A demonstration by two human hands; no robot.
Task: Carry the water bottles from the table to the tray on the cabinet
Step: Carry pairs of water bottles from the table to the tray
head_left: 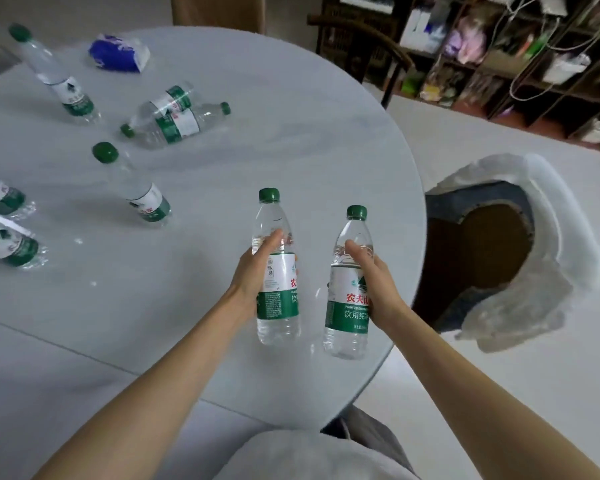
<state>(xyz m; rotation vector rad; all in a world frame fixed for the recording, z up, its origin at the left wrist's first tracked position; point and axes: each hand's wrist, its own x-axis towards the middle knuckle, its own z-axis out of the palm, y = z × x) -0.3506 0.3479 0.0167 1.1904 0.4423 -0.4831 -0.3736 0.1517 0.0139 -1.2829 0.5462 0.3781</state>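
Observation:
My left hand (255,271) grips a clear water bottle (278,299) with a green cap and green-white label, held upright above the round white table (291,140). My right hand (378,285) grips a second bottle (347,317) of the same kind, just to the right, over the table's near right edge. Several more bottles remain on the table's left: one upright (136,188), one upright at the far left (54,72), two lying crossed (174,121), and two at the left edge (4,223). The tray and the cabinet are out of view.
A blue and white packet (118,51) lies at the table's far side. A chair wrapped in plastic film (513,258) stands right of the table. Cluttered dark shelves (499,53) and a wooden chair (361,46) fill the back right. White floor lies between.

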